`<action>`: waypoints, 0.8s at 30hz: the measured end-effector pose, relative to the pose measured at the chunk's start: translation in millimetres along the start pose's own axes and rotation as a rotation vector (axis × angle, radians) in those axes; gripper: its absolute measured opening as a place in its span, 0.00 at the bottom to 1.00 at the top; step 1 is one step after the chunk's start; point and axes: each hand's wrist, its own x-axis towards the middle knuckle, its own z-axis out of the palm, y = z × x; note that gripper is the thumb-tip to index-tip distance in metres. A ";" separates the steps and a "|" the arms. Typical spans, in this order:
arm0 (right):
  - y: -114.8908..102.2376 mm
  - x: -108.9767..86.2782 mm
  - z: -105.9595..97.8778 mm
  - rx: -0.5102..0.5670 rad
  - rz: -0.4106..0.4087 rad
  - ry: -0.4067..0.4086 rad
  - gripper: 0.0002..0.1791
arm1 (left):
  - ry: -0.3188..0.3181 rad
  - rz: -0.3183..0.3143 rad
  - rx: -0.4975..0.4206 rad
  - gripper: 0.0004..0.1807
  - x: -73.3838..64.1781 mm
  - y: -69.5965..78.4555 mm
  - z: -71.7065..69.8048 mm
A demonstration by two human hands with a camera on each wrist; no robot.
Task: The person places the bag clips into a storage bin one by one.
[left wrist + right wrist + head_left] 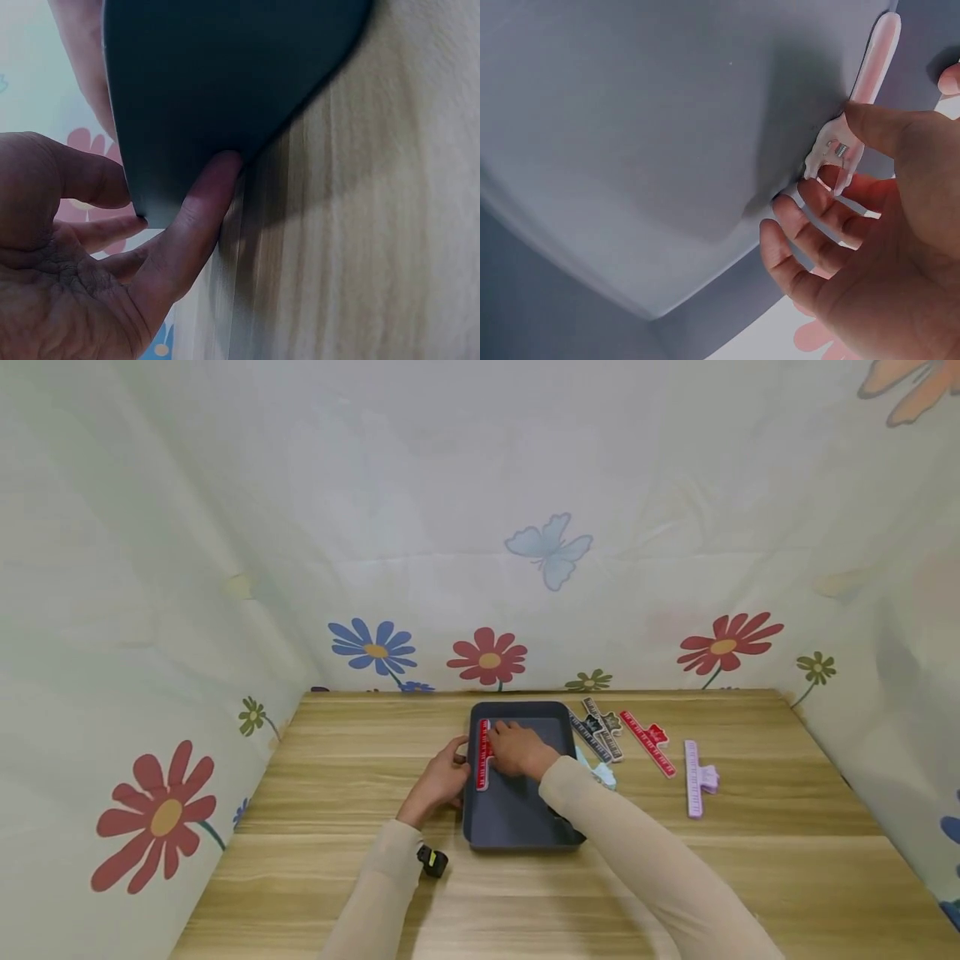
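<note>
A dark grey rectangular tray (525, 814) lies on the table. Along its inner left side is a red bag clip (482, 772) with white markings, its spring handle visible in the right wrist view. My right hand (519, 750) reaches into the tray and pinches this clip (876, 64) between thumb and fingers, the other fingers loosely bent. At the tray's left side, my left hand (438, 781) holds the wall; the left wrist view has its thumb (206, 202) low on the outer wall (187, 97) and fingertips at the rim.
Right of the tray lie two dark clips (591, 739), another red clip (649, 743) and a lavender clip (693, 781). A light blue clip (603, 775) is partly hidden by my right sleeve. Flower-printed cloth (420, 568) surrounds the wooden table (780, 877). A small black device (432, 861) sits by my left sleeve.
</note>
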 end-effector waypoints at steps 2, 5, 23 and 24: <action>-0.4 -0.1 -1.6 0.002 0.002 -0.007 0.35 | 0.005 0.001 0.000 0.31 -0.1 0.5 -0.6; -0.8 -2.7 -5.3 0.017 0.009 -0.016 0.35 | 0.008 -0.006 -0.002 0.31 -0.3 1.1 -1.1; 36.5 -50.6 -42.4 0.060 -0.098 0.153 0.32 | 0.009 -0.004 0.012 0.30 0.5 1.2 0.4; 40.1 -54.4 -43.0 0.068 -0.107 0.161 0.32 | 0.009 -0.007 0.013 0.30 -0.3 0.9 0.1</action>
